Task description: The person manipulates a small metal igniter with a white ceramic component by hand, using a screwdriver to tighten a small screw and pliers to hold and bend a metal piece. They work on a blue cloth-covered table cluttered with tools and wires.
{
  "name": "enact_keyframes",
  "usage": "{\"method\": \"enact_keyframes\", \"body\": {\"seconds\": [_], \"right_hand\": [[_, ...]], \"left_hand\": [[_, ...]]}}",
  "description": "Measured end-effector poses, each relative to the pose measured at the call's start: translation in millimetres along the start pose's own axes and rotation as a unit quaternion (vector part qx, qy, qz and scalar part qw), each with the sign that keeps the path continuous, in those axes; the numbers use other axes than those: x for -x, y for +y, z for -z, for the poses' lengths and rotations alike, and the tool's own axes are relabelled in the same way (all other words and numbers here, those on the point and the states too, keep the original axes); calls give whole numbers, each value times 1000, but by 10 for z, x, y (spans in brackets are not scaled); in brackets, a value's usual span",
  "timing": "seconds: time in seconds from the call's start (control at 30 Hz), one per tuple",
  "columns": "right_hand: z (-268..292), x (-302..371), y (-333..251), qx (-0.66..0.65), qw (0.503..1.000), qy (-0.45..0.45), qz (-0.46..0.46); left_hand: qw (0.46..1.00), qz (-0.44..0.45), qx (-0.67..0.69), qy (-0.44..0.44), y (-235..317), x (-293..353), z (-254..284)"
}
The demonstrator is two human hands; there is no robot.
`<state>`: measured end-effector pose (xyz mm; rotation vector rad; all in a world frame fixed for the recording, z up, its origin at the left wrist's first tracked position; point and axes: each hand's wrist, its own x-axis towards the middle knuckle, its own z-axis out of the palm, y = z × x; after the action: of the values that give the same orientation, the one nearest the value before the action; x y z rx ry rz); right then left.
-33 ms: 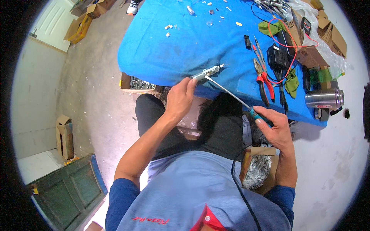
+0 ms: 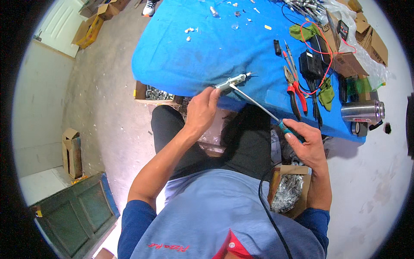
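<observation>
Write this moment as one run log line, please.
left hand: holds small grey device at blue table edge | right hand: holds screwdriver, tip on device

head cam | 1 view | looks steeply down (fisheye) | near blue table

It was a makeshift workshop: a blue-covered surface carried red-handled pliers, meter probes and wires, with cardboard boxes of parts on a bare concrete floor.
</observation>
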<state>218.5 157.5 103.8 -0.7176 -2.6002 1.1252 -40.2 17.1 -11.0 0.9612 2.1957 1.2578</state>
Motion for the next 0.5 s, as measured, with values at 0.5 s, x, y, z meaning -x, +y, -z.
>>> {"method": "enact_keyframes", "body": {"seconds": [0.5], "right_hand": [[-73, -50, -384, 219, 974, -5, 59]], "left_hand": [[998, -11, -54, 1, 27, 24, -55]]}}
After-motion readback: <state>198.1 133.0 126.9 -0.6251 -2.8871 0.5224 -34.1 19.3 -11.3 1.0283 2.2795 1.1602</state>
